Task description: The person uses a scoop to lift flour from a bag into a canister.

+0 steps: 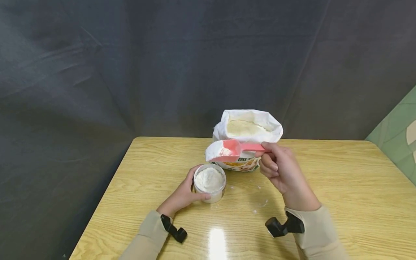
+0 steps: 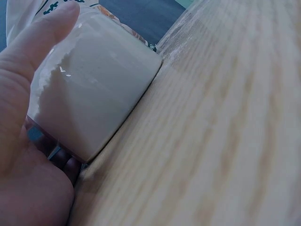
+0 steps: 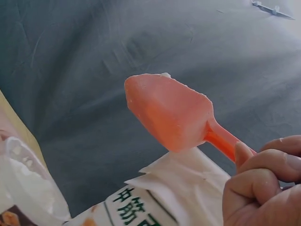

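My right hand (image 1: 282,169) grips the handle of a pink scoop (image 1: 233,148), raised in front of the flour bag. White flour (image 1: 215,151) is heaped toward the scoop's front end. From below, in the right wrist view, the scoop's orange-pink underside (image 3: 171,110) shows. My left hand (image 1: 186,193) is wrapped around a clear round tub (image 1: 214,198) standing on the table, thumb on its near side. Flour (image 1: 209,179) fills the tub close to its rim. In the left wrist view the tub's side (image 2: 99,80) rests on the wood, and my fingers behind it are partly hidden.
An open white flour bag (image 1: 220,130) with printed front stands at the table's back edge, behind the scoop. Small flour spills (image 1: 260,206) dot the wooden table (image 1: 130,195). A dark cloth (image 1: 182,65) hangs behind, and green patterned fabric (image 1: 398,133) is at the right.
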Action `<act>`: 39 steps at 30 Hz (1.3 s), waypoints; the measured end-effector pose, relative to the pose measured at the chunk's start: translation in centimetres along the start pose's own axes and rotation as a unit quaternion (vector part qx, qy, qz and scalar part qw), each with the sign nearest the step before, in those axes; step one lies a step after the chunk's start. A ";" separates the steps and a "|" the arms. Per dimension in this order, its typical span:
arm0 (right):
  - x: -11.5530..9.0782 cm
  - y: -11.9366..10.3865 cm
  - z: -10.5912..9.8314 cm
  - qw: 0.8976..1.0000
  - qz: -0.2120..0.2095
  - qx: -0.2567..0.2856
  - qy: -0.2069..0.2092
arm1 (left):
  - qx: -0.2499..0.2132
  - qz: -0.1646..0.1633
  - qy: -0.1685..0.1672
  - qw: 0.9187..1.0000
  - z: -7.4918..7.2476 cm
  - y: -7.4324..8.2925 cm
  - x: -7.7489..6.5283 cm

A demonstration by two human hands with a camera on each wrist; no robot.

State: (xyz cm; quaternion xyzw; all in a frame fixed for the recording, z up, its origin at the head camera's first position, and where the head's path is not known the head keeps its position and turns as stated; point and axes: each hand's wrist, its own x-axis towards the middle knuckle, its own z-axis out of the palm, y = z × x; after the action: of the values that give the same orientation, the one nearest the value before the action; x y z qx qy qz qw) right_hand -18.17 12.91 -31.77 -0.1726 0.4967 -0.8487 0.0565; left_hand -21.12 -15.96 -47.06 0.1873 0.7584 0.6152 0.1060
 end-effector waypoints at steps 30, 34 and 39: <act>0.2 2.7 0.4 0.961 0.063 -0.255 0.090 | -0.003 -0.002 0.006 1.000 -0.1 0.1 -0.3; 0.4 3.2 0.6 0.951 0.070 -0.283 0.099 | -0.007 0.000 0.007 1.000 -0.1 0.0 -0.2; 0.6 3.9 0.9 0.941 0.082 -0.310 0.105 | -0.005 -0.001 0.008 1.000 0.1 0.1 0.0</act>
State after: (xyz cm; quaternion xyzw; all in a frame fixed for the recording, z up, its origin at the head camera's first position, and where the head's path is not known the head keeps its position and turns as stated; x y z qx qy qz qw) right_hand -18.67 10.10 -34.60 -0.0507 0.7509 -0.6583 0.0169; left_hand -21.02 -15.89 -46.96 0.1809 0.7566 0.6202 0.1014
